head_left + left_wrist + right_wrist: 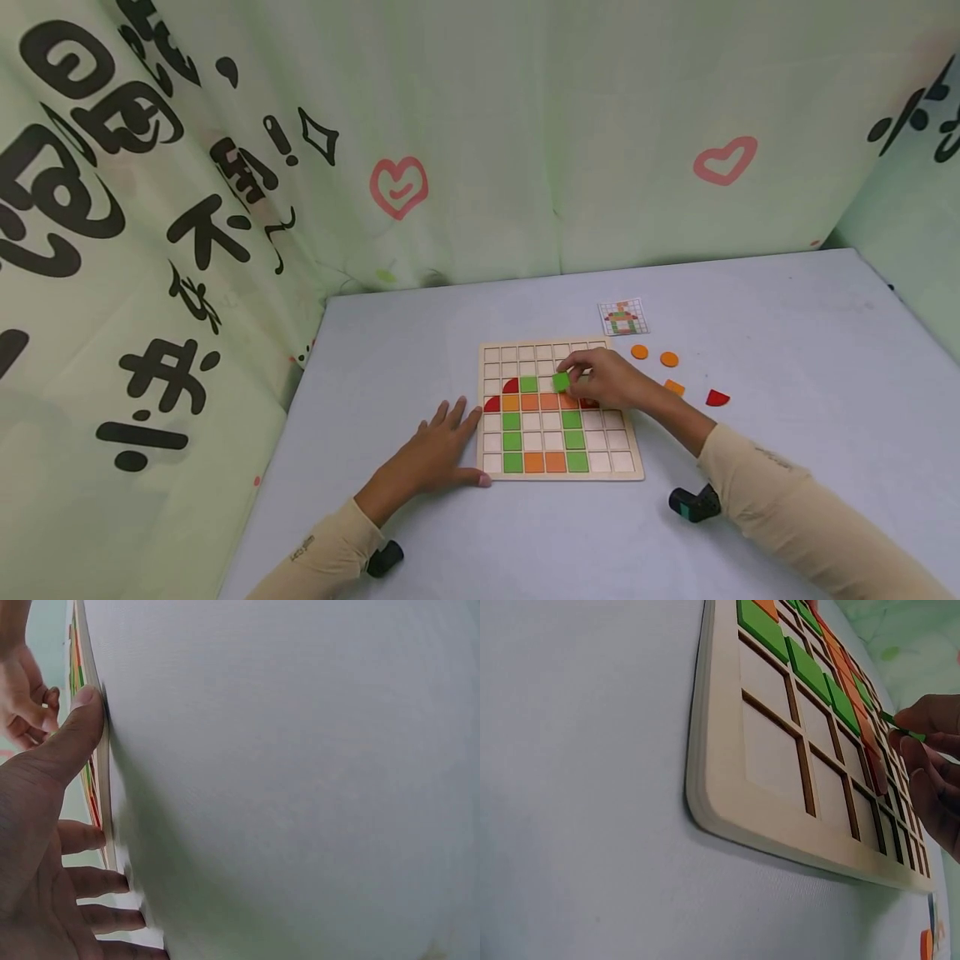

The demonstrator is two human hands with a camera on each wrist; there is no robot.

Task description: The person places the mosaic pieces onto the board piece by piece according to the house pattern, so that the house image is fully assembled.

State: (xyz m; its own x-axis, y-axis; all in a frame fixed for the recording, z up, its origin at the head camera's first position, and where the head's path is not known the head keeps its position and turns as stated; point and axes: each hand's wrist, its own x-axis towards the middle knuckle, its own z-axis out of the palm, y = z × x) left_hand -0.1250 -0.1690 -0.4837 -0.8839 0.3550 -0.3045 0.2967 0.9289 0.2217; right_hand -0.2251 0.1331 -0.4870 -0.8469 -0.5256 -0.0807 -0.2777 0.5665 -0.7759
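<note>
A square wooden grid board (636, 467) lies on the table with green, orange and red tiles set in some of its cells. My right hand (606, 379) is over the board's upper right part and pinches a green square tile (561, 382) between thumb and fingers. In the right wrist view that green tile (901, 727) is seen edge-on, tilted above the cells. My left hand (444, 450) rests at the board's left edge with fingers spread. Its thumb (79, 735) touches the board's side in the left wrist view.
Right of the board lie two orange discs (639, 352) (669, 359), an orange square tile (674, 387) and a red quarter-round tile (717, 398). A small pattern card (623, 317) lies behind the board. A printed curtain (480, 167) hangs behind the table.
</note>
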